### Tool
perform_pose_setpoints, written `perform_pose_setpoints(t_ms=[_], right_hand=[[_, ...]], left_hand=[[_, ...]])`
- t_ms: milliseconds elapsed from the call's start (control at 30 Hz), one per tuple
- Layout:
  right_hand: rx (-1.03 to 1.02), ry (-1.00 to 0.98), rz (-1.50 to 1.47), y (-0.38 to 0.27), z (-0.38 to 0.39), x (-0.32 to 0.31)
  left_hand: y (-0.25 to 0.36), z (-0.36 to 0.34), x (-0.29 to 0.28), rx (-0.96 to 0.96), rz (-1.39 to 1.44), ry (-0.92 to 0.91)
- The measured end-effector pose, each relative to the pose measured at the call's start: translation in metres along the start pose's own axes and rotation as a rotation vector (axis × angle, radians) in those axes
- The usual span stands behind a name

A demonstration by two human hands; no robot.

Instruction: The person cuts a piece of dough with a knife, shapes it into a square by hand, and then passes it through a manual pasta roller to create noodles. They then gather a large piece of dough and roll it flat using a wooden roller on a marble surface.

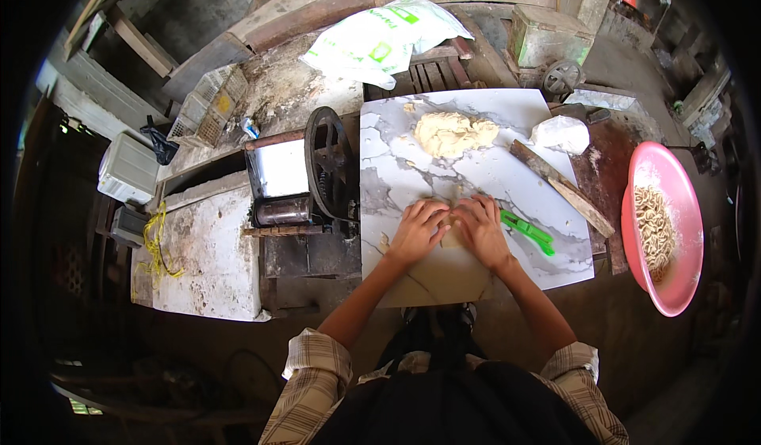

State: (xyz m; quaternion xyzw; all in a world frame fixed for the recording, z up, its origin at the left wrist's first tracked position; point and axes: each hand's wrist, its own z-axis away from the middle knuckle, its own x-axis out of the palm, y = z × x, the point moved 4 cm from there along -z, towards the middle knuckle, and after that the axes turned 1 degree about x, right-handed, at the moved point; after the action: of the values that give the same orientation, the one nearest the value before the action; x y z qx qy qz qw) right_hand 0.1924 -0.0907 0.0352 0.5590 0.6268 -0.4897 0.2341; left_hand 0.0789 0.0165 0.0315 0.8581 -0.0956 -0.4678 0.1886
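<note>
My left hand [422, 229] and my right hand [483, 229] are side by side on a white, marble-patterned board [396, 151]. Their fingers curl inward and press on a small flat piece of pale dough [453, 237], mostly covered by the fingers. Close to my right fingers lies a bright green cutter-like tool [529, 231]. Farther back on the board rests a large, rough lump of dough [453, 134]. A long wooden bar [561, 187] lies slantwise at the right, and beyond its far end sits a white bundle [560, 134].
A pink basin [688, 231] holding many small twisted dough pieces stands at the right. Left of the board is a roller machine with a dark spoked wheel [326, 163]. White sacks [388, 39] lie at the back, with a plastic basket [210, 105] farther left.
</note>
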Motion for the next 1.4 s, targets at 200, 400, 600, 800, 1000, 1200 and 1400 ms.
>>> perform_pose_setpoints(t_ms=[200, 400, 600, 800, 1000, 1200, 1400], right_hand=[[-0.032, 0.053, 0.028, 0.006, -0.005, 0.000], [-0.020, -0.017, -0.125, 0.007, -0.005, -0.002], [-0.042, -0.009, -0.135, 0.011, -0.010, -0.006], [-0.112, -0.053, -0.245, 0.017, -0.010, 0.001], [-0.088, 0.029, -0.100, 0.003, -0.012, -0.011], [-0.143, -0.022, -0.139, 0.013, -0.005, -0.002], [0.027, -0.101, -0.278, 0.011, 0.000, -0.005]], left_hand=[[0.001, -0.002, 0.003, -0.044, -0.083, 0.022], [-0.001, 0.001, 0.002, 0.039, 0.027, 0.072], [-0.005, -0.008, 0.002, -0.062, -0.020, 0.041], [-0.010, -0.011, 0.010, -0.072, 0.123, -0.078], [-0.006, -0.011, 0.002, -0.057, 0.049, 0.013], [-0.004, -0.008, 0.009, 0.026, 0.095, -0.074], [-0.005, -0.007, 0.001, -0.047, 0.147, 0.038]])
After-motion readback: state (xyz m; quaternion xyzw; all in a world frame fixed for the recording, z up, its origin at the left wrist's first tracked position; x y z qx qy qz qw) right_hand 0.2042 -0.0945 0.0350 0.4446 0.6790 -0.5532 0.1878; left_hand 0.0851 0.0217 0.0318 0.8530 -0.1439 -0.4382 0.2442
